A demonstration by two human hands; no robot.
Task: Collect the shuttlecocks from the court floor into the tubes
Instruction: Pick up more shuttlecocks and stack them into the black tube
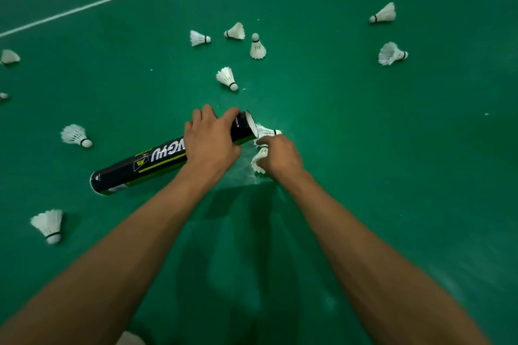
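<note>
The left hand [210, 143] grips the black shuttlecock tube [157, 161] just behind its open mouth, thumb and fingers wrapped over the top, while the tube's far end rests on the green court floor [392, 148]. The right hand [281, 157] has its lower fingers curled round a second shuttlecock [259, 161] against the palm, and its index finger reaches toward 1 shuttlecock at the mouth [267, 131]. That one lies just beyond the left fingertips, touching the rim, its feathers apparently toward the opening and its cork pointing away. The step in hand looks like feeding this one in. To do it well, keep the left grip firm so the mouth does not roll, line the shuttlecock up with the tube's axis, and push on the cork, not the feathers, which would crush easily. The palmed one probably follows, then the nearest loose shuttlecock [227, 78] ahead of the left fingers.
</note>
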